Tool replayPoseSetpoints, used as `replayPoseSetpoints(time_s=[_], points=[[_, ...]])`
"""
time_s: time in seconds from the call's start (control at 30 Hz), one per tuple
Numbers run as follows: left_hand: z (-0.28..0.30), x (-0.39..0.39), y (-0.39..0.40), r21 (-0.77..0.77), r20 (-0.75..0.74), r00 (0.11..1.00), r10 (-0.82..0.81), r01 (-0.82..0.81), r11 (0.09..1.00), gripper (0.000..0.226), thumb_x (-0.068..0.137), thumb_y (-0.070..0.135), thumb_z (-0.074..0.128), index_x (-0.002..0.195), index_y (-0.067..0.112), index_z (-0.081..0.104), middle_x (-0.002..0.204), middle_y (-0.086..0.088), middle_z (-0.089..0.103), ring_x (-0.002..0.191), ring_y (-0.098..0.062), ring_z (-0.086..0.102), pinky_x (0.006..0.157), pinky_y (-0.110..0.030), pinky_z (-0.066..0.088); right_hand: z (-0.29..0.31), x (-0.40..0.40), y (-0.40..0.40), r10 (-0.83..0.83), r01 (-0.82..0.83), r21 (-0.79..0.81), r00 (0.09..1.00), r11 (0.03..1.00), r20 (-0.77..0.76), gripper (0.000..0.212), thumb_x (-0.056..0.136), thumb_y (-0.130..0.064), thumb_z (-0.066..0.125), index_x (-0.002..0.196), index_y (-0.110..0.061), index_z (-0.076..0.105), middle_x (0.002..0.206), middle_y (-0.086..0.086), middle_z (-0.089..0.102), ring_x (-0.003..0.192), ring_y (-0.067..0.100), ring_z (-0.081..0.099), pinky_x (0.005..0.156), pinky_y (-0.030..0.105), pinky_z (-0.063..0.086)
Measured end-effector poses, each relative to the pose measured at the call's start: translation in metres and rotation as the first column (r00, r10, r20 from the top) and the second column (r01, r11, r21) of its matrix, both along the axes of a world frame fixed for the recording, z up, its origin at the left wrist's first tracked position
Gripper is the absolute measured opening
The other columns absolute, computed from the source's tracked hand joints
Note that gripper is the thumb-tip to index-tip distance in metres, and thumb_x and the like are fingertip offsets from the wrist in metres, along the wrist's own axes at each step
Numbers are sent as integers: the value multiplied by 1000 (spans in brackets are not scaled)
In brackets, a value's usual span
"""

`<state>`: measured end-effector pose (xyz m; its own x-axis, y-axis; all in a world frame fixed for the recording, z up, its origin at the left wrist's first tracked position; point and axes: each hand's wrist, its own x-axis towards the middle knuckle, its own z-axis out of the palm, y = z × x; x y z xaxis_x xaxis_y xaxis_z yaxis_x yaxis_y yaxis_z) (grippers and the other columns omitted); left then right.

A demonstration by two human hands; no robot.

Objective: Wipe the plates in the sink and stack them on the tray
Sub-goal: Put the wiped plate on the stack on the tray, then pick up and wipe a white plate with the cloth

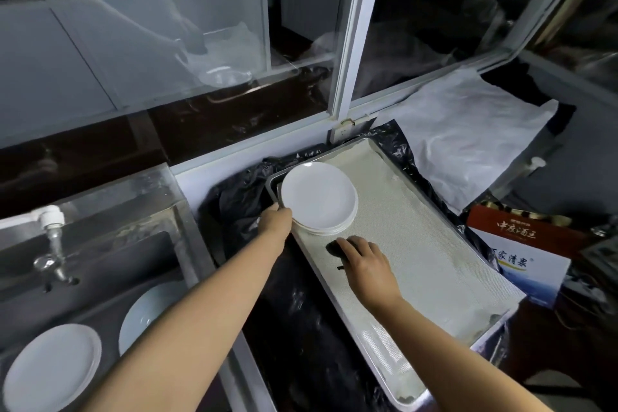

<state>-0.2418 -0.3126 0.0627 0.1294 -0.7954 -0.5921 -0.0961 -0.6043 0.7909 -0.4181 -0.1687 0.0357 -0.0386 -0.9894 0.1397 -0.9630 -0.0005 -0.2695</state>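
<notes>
Left hand [277, 220]: grips the near-left edge of the top white plate on the plate stack [319, 199]. Right hand [363, 261]: fingers curled over a dark cloth [334, 248] lying on the tray liner. Stack: far-left corner of the metal tray [414, 400]. Sink [100, 244], left: two more white plates [52, 366]; tap [53, 244] above.

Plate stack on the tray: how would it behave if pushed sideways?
The plate stack looks rigid, smooth, probably breakable. Its plates already sit slightly offset, so they may slide apart. The tray's textured liner likely grips the bottom plate.
</notes>
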Motion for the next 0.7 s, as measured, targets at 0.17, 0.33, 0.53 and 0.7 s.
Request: replayPoseSetpoints(time_s=[0.17,0.33,0.53,0.7], points=[[-13,85,30,-16,20,997,-69,69,997,20,88,16,54,91,22,73,91,2,67,90,-22,67,79,-39,54,9,72,0,53,-56,75,998,996,41,40,97,-27,53,137,-30,49,131,-2,56,107,33,57,88,46,51],[-33,217,84,-20,116,984,-135,138,990,21,89,24,55,97,35,72,111,1,75,103,-25,71,94,-40,58,4,191,9,110,-118,91,990,989,88,49,92,-21,61,140,-24,52,133,4,57,104,36,59,90,44,52],[-70,396,156,38,183,980,-78,73,997,17,92,16,55,93,18,73,94,-5,76,89,-27,73,71,-33,50,-36,344,33,145,-202,177,946,963,290,44,88,-18,62,131,-29,59,122,1,62,106,31,61,91,38,51],[-125,531,215,174,359,931,-69,5,985,18,82,21,57,82,12,73,90,-10,76,89,-35,69,80,-38,54,-76,445,68,55,-187,285,908,940,416,43,89,-8,64,128,-25,64,120,5,62,107,30,62,92,35,52]])
